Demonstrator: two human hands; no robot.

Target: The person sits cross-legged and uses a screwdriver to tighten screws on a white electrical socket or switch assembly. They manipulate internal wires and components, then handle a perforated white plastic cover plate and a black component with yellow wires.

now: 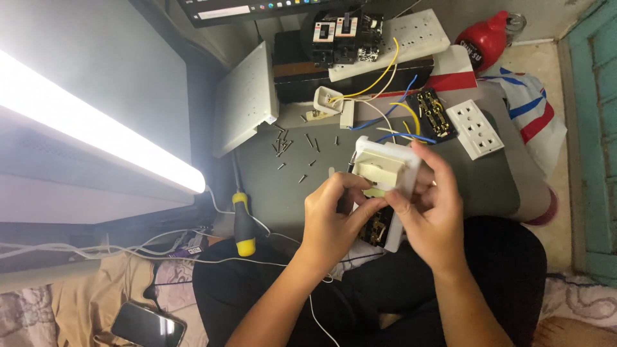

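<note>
I count one white switch housing (384, 168) held up above the grey tabletop (289, 193), over my lap, with both hands on it. My left hand (331, 218) closes on its lower left edge, thumb and forefinger pinched together against the cream-coloured insert. My right hand (432, 209) wraps the right side, fingers (440, 166) curled over the top edge and shut around the body. A second part with brass contacts (378, 226) sits just below the housing, between my hands; whether either hand touches it, I cannot tell.

On the tabletop I count one white socket plate (474, 128), one black terminal block with brass fittings (434, 115), and one small white socket (328, 99) with yellow, white and blue wires (385, 106) running from it. Loose small screws (302, 151) lie scattered, roughly a dozen; an exact count is not possible. One large white panel (244, 99) leans at the left. One yellow-and-black screwdriver (243, 225) lies at the tabletop's near edge. One red bottle (483, 38) stands at the far right. One phone (148, 324) lies on the cloth, lower left.
</note>
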